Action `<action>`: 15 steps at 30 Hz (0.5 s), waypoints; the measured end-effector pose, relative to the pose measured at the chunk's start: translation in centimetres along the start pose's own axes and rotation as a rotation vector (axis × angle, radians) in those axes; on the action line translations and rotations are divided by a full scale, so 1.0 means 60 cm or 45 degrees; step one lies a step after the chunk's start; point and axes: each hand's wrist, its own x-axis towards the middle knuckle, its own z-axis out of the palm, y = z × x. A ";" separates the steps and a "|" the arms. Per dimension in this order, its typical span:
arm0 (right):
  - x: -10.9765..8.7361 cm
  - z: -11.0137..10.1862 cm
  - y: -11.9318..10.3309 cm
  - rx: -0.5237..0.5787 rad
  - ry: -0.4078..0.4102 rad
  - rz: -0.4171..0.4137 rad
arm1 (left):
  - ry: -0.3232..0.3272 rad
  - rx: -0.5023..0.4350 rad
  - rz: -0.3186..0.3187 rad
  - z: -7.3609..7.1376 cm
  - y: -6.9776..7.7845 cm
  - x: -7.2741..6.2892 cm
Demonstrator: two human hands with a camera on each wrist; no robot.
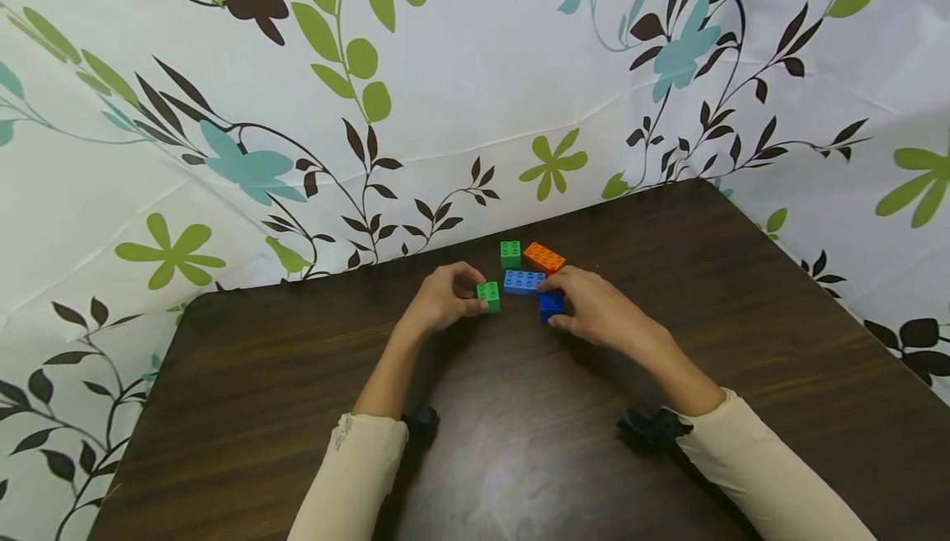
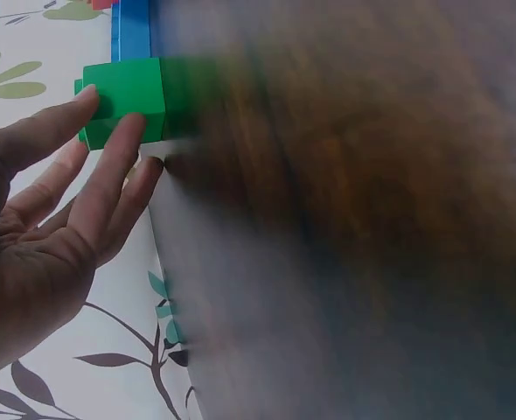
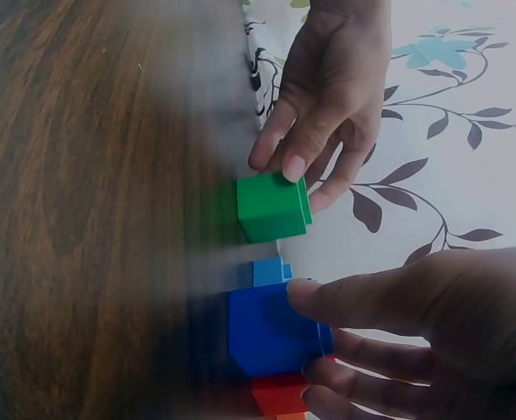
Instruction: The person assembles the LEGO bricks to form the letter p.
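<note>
My left hand [image 1: 445, 298] pinches a green toy building brick [image 1: 487, 296] between thumb and fingers; the brick is at the table surface. To its right, my right hand [image 1: 594, 303] grips a dark blue brick [image 1: 551, 307], with the thumb on its near side. A lighter blue brick [image 1: 524, 281] with two rows of studs lies between the hands, close to the right fingertips. In the right wrist view, part of a red brick [image 3: 280, 394] shows beside the dark blue one, mostly hidden from the head view by the right hand.
Behind the hands, a second green brick [image 1: 510, 254] stands beside an orange brick [image 1: 544, 257]. The dark wooden table [image 1: 297, 384] ends just beyond them, against a leaf-patterned cloth [image 1: 460, 54]. Dark straps [image 1: 653, 425] sit at the sleeve cuffs.
</note>
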 end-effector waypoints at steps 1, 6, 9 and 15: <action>0.000 0.001 0.001 0.005 0.000 -0.002 | 0.007 0.009 0.006 0.000 -0.001 -0.003; 0.002 0.003 0.007 0.007 0.008 -0.017 | 0.031 0.016 0.033 0.002 -0.005 -0.021; 0.004 0.004 0.011 0.008 0.024 -0.038 | 0.046 0.008 0.042 0.004 -0.008 -0.031; 0.006 0.007 0.015 0.032 0.051 -0.058 | 0.052 -0.036 0.030 0.004 -0.016 -0.047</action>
